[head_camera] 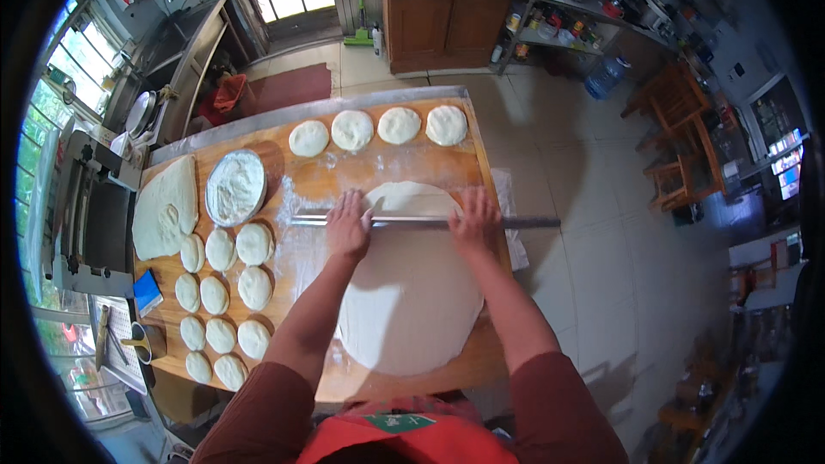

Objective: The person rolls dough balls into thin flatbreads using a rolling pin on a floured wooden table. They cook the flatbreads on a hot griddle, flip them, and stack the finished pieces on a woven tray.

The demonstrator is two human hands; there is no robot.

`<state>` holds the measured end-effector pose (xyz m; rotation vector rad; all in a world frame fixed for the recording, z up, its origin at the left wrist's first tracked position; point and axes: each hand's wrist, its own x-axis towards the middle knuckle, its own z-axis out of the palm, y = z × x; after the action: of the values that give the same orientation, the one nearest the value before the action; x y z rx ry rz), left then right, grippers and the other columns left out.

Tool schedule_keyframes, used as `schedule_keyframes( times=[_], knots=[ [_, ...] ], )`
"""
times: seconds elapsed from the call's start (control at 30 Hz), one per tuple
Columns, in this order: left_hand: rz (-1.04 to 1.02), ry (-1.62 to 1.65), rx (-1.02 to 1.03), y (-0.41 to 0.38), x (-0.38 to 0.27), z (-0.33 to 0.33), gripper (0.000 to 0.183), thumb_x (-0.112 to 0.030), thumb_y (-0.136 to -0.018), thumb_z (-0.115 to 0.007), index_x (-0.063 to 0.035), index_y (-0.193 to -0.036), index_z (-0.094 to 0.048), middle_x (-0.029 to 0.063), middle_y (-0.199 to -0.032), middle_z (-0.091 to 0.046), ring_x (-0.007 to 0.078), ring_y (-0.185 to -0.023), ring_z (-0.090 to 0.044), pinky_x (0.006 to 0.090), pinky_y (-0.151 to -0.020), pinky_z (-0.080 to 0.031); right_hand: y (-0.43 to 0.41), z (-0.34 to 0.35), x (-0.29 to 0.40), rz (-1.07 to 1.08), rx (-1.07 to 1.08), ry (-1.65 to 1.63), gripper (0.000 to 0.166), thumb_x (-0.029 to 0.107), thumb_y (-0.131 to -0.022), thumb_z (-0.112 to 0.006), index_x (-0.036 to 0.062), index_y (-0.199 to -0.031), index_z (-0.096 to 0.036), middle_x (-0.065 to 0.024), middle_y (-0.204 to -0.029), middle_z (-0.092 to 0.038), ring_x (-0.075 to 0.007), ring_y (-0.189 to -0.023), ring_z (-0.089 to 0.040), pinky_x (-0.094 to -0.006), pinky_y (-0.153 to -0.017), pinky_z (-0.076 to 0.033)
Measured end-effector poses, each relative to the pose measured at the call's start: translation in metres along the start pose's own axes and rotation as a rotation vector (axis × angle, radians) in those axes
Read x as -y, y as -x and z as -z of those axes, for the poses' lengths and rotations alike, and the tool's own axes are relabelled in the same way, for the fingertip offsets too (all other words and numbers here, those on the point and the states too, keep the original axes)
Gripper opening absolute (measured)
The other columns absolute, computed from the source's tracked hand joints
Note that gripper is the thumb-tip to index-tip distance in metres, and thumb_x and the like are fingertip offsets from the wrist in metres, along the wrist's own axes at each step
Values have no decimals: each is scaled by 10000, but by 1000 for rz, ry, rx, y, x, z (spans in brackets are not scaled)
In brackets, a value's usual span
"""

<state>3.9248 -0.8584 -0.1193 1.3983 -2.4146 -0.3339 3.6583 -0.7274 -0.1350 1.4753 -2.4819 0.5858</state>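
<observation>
A long metal rolling pin (pixel 412 223) lies crosswise over a large, thin sheet of dough (pixel 406 309). My left hand (pixel 349 225) holds the pin left of its middle, at the sheet's left edge. Farther right, my right hand (pixel 475 222) is on the same pin, near the sheet's right edge. The fingers of both hands reach forward over the pin. Its right end sticks out past the wooden board (pixel 387 171). Beyond the pin, the dough's far edge shows between my hands.
Several round dough pieces (pixel 255 288) lie in rows at left, more (pixel 352 130) along the far edge. Left of the pin are a bowl of flour (pixel 236 187), a dough slab (pixel 166 206), a blue scraper (pixel 147 292) and a cup (pixel 151 343). A machine (pixel 97 212) stands beyond the left edge.
</observation>
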Motion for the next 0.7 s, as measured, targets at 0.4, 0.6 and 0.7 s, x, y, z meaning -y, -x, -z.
schedule_keyframes(
  times=[0.4,0.6,0.7],
  knots=[
    [-336,162,443,337,52,127,659,-332,-923,-662,-37,-1477,-461,179,-1561,-428,337,-1469,-365,515,-1188,-256,503,276,-7,-294,577,45,870,434,-758,-788,126,-1491,-436,-190,-1481,-458,-414,-1325,-460,-537,-1061,-413],
    [77,415,-148,262,59,114,447,-307,-1006,-573,-12,-1340,-538,217,-1315,-592,375,-1254,-550,542,-1077,-404,517,280,63,-333,581,-235,531,286,-823,-746,100,-1296,-591,-164,-1078,-700,-414,-978,-670,-489,-811,-555],
    [847,1173,254,218,76,70,400,-343,-1048,-520,11,-1231,-555,235,-1180,-653,354,-950,-689,518,-833,-549,501,215,107,-527,478,-392,414,270,-872,-704,66,-1203,-562,-229,-968,-689,-465,-898,-668,-547,-750,-532]
  ],
)
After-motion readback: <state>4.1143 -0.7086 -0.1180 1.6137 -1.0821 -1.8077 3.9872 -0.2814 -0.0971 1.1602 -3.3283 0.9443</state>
